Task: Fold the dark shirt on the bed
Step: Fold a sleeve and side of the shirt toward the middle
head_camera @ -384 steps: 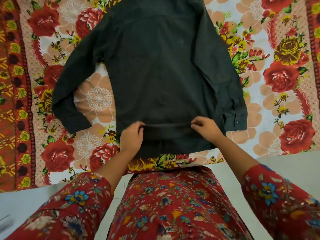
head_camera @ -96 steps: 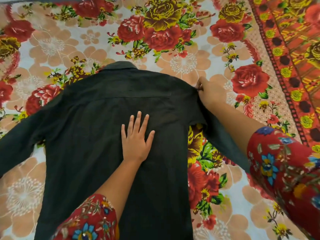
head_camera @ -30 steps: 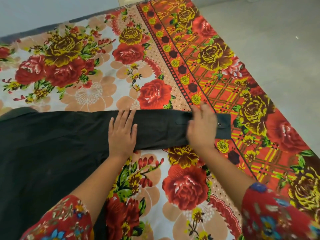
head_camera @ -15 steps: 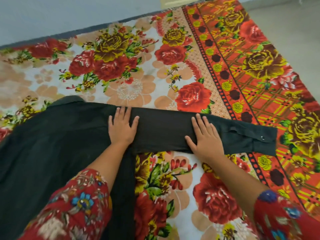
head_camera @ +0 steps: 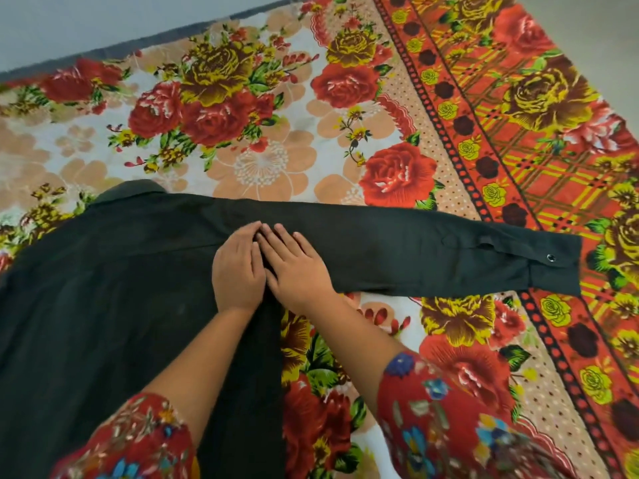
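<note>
The dark shirt (head_camera: pixel 103 305) lies back-up on the floral bedsheet (head_camera: pixel 262 140), collar at the far left. Its right sleeve (head_camera: pixel 415 250) stretches straight out to the right, and the cuff with a metal snap (head_camera: pixel 550 258) rests on the red border. My left hand (head_camera: pixel 238 271) lies flat on the shirt at the shoulder seam, fingers together. My right hand (head_camera: pixel 297 267) is pressed flat beside it at the root of the sleeve, touching the left hand. Neither hand grips any cloth.
The sheet's red and yellow patterned border (head_camera: pixel 539 140) runs down the right side. Grey floor (head_camera: pixel 103 19) shows beyond the far edge and at the top right corner. My red floral sleeves fill the bottom of the view.
My right hand has slid left along the sleeve from near the cuff to the shoulder, ending beside my left hand. The sleeve now lies flat and straight.
</note>
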